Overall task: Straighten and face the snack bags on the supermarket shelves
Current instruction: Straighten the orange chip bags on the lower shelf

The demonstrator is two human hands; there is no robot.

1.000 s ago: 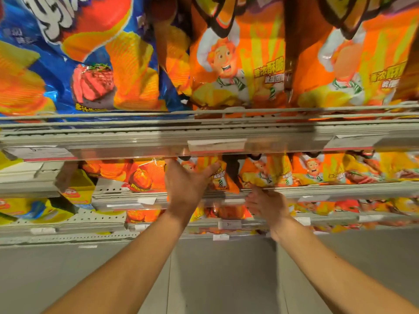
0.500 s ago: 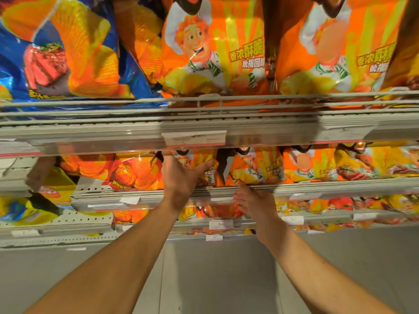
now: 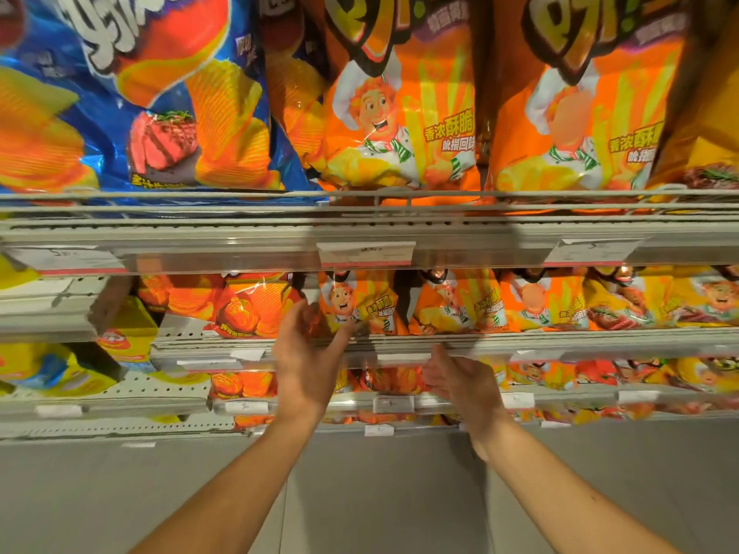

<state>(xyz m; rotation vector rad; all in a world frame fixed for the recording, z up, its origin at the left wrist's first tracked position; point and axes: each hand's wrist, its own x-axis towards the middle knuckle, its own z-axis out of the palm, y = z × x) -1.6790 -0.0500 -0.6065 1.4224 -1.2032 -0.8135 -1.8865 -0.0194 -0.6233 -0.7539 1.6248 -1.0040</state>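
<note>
An orange snack bag with a cartoon chef (image 3: 360, 303) stands on the second shelf (image 3: 560, 339), leaning slightly. My left hand (image 3: 308, 353) is raised in front of it with fingers spread, fingertips close to the bag's left edge and thumb near its lower corner. My right hand (image 3: 460, 379) hovers lower, fingers relaxed, just below the shelf's front rail, holding nothing. More chef bags (image 3: 460, 301) stand to the right in a row. A red-orange chip bag (image 3: 256, 309) sits to the left.
The top shelf rail (image 3: 368, 221) runs overhead with large blue (image 3: 140, 105) and orange bags (image 3: 400, 113) above it. Price tags (image 3: 366, 253) hang on the rails. Yellow packs (image 3: 124, 333) sit at the left. Lower shelves hold more orange bags (image 3: 244, 385). Grey floor lies below.
Both hands have drawn back from the shelf. The left hand let go of the chef bag's edge and spread its fingers. The right hand left the rail and sank lower.
</note>
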